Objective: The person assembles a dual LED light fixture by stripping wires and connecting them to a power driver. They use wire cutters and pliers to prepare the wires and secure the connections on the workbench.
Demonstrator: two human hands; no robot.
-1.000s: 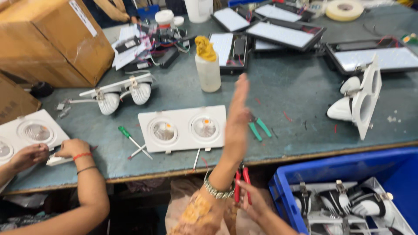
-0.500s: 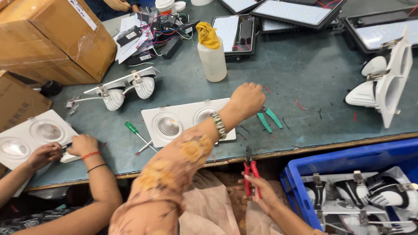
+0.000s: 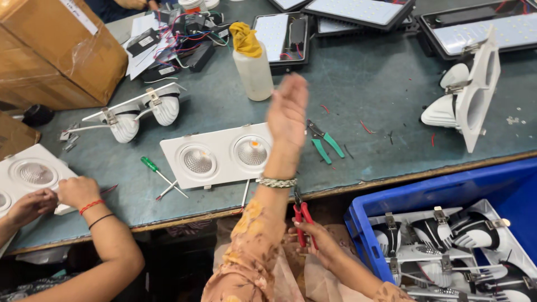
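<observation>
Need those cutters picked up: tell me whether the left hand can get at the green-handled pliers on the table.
Probably yes. The left hand is raised, open and empty, just left of the green-handled pliers, which lie alone on bare table. Nothing covers them, and the twin white downlight sits off to the side.

Left hand (image 3: 287, 111) raised above white twin downlight (image 3: 219, 155); right hand (image 3: 315, 241) grips red-handled pliers (image 3: 302, 215)
</observation>
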